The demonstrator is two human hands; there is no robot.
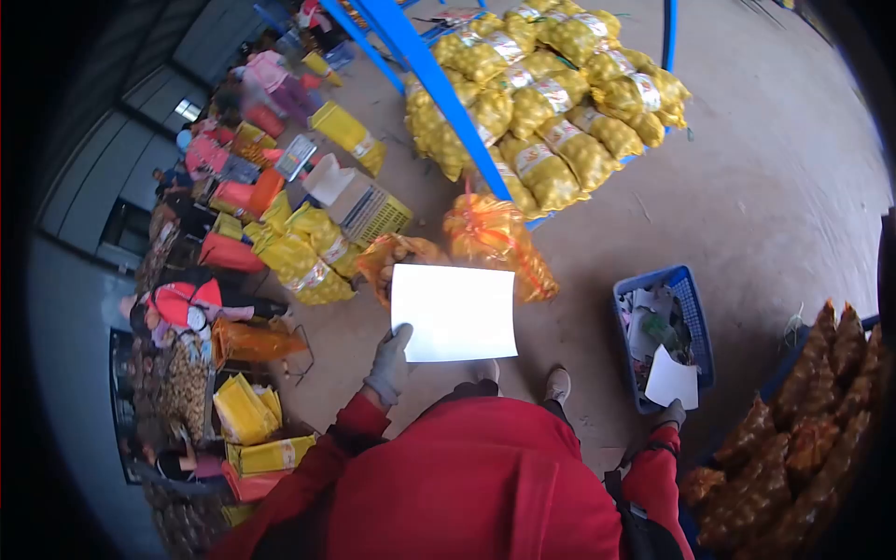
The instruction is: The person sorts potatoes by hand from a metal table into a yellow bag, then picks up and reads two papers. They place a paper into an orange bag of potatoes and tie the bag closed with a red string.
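My left hand (388, 365), in a grey glove, pinches the lower left edge of a large white sheet of paper (455, 314). The sheet is overexposed, so any print on it cannot be made out. Lower right, my gloved right hand (668, 416) grips a smaller white piece of paper (671, 381) at its bottom edge. That piece overlaps the near end of a blue plastic basket (702, 317) holding paper scraps and a greenish item. Behind the large sheet, partly hidden, stand an orange mesh sack (485, 233) and an open sack (399, 250) with brown produce in it.
Yellow net sacks (551, 103) are piled inside a blue metal frame (448, 93). More yellow sacks (313, 252) and a carton (350, 191) stand at left. Several people work along the left, one in a red vest (182, 303). Brown-filled sacks (803, 439) lie at right.
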